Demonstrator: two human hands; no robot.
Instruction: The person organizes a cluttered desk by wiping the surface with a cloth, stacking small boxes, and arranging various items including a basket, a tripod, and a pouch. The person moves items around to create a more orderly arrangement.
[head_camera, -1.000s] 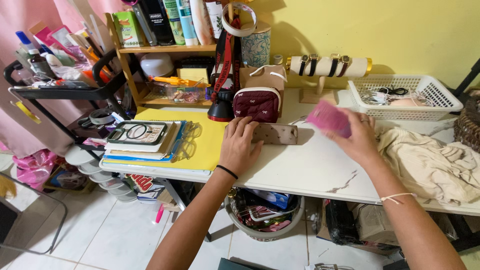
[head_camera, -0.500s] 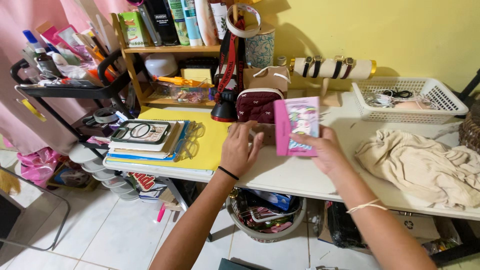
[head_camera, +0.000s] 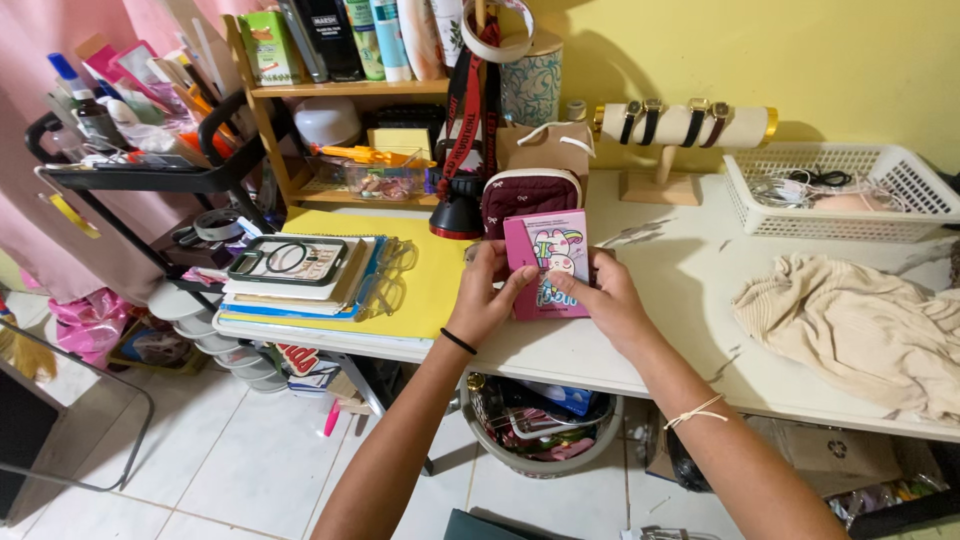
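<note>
Both hands hold a small pink booklet (head_camera: 548, 262) with a cartoon print, upright above the white table (head_camera: 660, 340). My left hand (head_camera: 487, 295) grips its left edge, thumb on the cover. My right hand (head_camera: 605, 300) grips its right edge. A maroon pouch (head_camera: 528, 195) stands just behind the booklet. A black band sits on my left wrist and a thin cord on my right wrist.
A stack of notebooks (head_camera: 295, 280) with a phone case on top lies on a yellow sheet (head_camera: 425, 280) at left. A cream cloth (head_camera: 860, 325) lies at right, a white basket (head_camera: 850, 190) and a watch stand (head_camera: 680, 130) behind. A black cart (head_camera: 150, 170) stands far left; a bin (head_camera: 540, 430) is under the table.
My right hand brought the pink booklet from the right to the middle. My left hand left the flat item on the table and took hold of the booklet's left edge.
</note>
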